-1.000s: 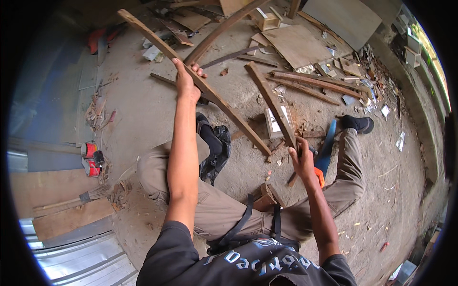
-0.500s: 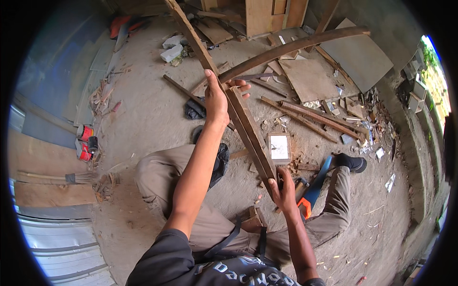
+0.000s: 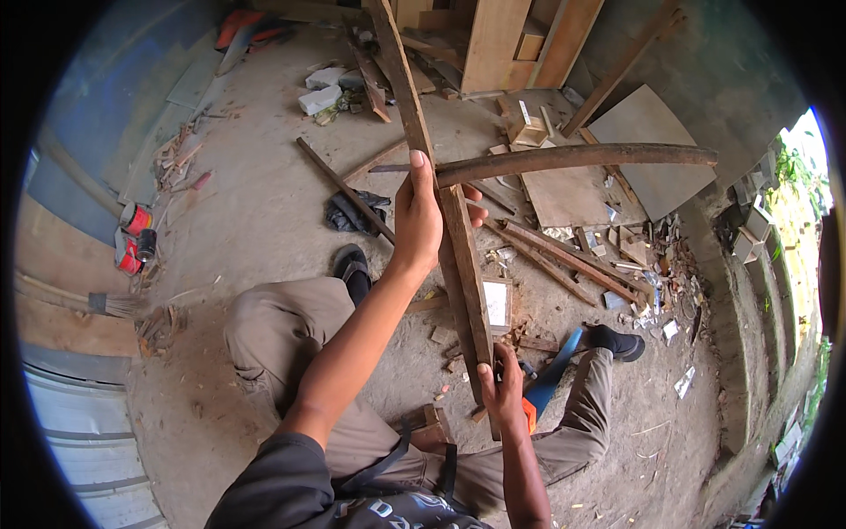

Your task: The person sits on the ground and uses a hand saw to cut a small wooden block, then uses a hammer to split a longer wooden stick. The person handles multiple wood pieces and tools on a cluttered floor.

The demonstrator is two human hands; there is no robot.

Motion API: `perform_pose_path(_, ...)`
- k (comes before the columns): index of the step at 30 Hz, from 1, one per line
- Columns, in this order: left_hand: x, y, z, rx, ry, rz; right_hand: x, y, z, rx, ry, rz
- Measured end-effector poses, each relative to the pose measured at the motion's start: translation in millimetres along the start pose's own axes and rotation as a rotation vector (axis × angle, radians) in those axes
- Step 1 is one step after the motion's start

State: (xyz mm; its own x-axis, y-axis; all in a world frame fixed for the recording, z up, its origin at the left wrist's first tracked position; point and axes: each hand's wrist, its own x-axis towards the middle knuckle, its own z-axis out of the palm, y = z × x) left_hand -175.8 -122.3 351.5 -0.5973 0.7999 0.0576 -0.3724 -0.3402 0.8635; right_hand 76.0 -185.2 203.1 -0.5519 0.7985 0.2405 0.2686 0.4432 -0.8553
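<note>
Between my hands is a long, weathered wooden beam (image 3: 408, 93), rising from near my lap toward the far side. A shorter wooden strip (image 3: 469, 264) lies along its lower half, and a curved wooden bar (image 3: 582, 159) runs off to the right from near the middle. My left hand (image 3: 420, 216) is wrapped round the beam close to that junction, thumb on the near face and fingertips showing beyond the right edge. Lower down, my right hand (image 3: 503, 383) grips the bottom part of the beam and strip. A handsaw (image 3: 551, 379) with an orange handle lies just beyond it, partly covered.
Loose wooden sticks (image 3: 573, 256) and scraps litter the floor at the right, near a flat board (image 3: 564, 194). A black plastic bag (image 3: 357, 212) lies ahead. Red cans (image 3: 132, 234) stand at the left. Concrete steps (image 3: 740, 326) edge the right side.
The beam has turned more upright in view, and its curved bar now points more level to the right. Both hands keep their hold. The whole view has shifted slightly.
</note>
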Motion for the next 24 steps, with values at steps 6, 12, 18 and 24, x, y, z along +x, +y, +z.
perform_pose_path(6, -10.6, -0.2, 10.4, 0.009, -0.051, 0.059, -0.1, -1.0, -5.8, 0.017, -0.066, 0.132)
perform_pose_path(12, -15.8, -8.1, 11.9, -0.035, -0.109, 0.104, -3.8, 24.0, 9.7, -0.174, 0.062, -0.103)
perform_pose_path(18, -15.1, -11.3, 10.8, -0.056, -0.158, 0.141, -13.5, 28.2, 27.7, 0.016, 0.076, 0.019)
perform_pose_path(24, -14.0, -8.5, 12.5, -0.003, -0.093, 0.069, -14.9, 25.6, 35.0, 0.205, 0.038, 0.093)
